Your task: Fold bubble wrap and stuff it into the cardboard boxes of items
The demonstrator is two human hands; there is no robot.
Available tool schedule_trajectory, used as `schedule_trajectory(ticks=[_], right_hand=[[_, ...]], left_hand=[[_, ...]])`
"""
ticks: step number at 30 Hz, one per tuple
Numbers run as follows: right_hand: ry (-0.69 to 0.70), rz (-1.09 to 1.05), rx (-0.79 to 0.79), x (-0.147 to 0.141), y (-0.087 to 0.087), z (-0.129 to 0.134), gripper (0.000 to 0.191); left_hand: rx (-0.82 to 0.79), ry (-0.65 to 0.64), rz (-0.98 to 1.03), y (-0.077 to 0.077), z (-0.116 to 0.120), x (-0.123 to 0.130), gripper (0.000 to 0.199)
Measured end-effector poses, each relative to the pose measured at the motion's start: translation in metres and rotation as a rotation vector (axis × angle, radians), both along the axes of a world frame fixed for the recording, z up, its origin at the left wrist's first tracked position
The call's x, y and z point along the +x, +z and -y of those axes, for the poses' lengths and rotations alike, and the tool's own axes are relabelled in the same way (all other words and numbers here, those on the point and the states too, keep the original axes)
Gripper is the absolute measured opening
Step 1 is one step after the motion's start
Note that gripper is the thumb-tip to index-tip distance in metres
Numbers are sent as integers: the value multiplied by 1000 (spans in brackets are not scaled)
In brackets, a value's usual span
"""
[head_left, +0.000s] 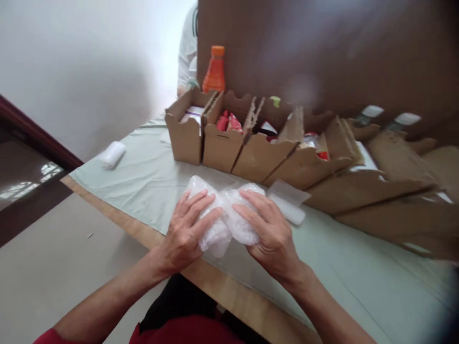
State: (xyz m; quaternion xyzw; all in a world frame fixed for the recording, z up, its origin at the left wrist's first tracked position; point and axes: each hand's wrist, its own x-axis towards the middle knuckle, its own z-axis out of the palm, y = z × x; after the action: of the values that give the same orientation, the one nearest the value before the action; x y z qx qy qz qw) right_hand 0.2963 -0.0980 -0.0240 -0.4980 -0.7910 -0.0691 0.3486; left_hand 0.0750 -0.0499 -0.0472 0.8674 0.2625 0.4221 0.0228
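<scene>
Two bundles of clear, whitish plastic wrap touch each other above the front part of the cloth-covered table. My left hand (186, 229) is closed round the left bundle (215, 234), fingers over its top. The right bundle (238, 220) is in my right hand (270, 229), whose fingers curl over it from the right. What the plastic may contain cannot be made out. Just behind my right hand, a flat roll of clear plastic (289, 209) lies on the cloth.
A row of open cardboard bins (222, 148) with small packets runs along the back to the right. Behind them stand an orange bottle (215, 71) and clear bottles. Another plastic roll (113, 154) lies on the table (143, 177) at left. A person's sleeve (188, 48) shows behind.
</scene>
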Motion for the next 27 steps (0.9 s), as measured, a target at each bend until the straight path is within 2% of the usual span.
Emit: schedule_trajectory(ticks=[4,7,10,13,15,17,22,27], right_hand=[[172,90,-65,-64,-2,-94,44],[234,229,-99,-117,0,-167,43],[210,376,-100,-161,2,-233,49],[167,513,-134,-185,-1,-279,62],[177,585,-203,-189,-7,-293,71],[204,588,-255,-184,-14,-295,72],[247,390,-316,-168,-31,-285,64],[261,344,-405,-170,-38,-286,63]], left_hand=[[35,242,21,-5,-47,-69,52],[64,401,51,-16,-86,-113,54],[20,542,59,-33,-126,-136,60],[-135,632,-32,-50,-151,-139,70],[-226,634,-113,-57,-155,-135,72],[-261,617,-143,-61,-149,-132,72],[-236,576,-109,-58,-132,-131,73],[-378,684,-223,-58,-157,-134,62]])
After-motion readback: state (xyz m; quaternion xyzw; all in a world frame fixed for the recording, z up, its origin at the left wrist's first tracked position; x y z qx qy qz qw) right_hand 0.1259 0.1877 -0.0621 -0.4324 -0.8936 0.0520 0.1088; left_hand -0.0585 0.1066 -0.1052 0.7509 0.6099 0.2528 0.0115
